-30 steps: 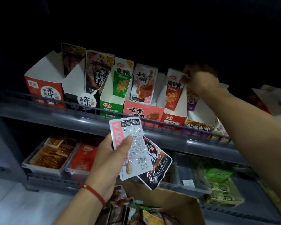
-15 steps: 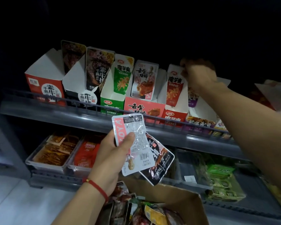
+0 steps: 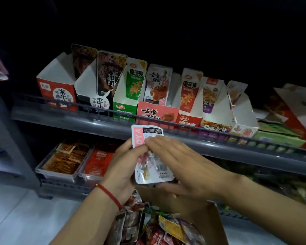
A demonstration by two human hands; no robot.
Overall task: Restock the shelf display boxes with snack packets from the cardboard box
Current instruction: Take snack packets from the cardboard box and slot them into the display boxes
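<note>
While the left hand (image 3: pixel 124 161) grips a white snack packet (image 3: pixel 149 152) with a pink edge at the centre of the frame, thumb and fingers curled round its left side, the right hand (image 3: pixel 180 167) lies over the packet's right side with fingers straight and together, touching its face. A red string bracelet (image 3: pixel 109 193) circles the left wrist. Below the hands, at the bottom centre, the cardboard box (image 3: pixel 214 220) holds a jumble of mixed packets. Across the upper half of the frame a row of display boxes (image 3: pixel 157 112) stands on the grey shelf (image 3: pixel 95 121), packets upright in them. On the lower shelf, at left centre, clear trays (image 3: pixel 60 172) hold orange and red packets.
</note>
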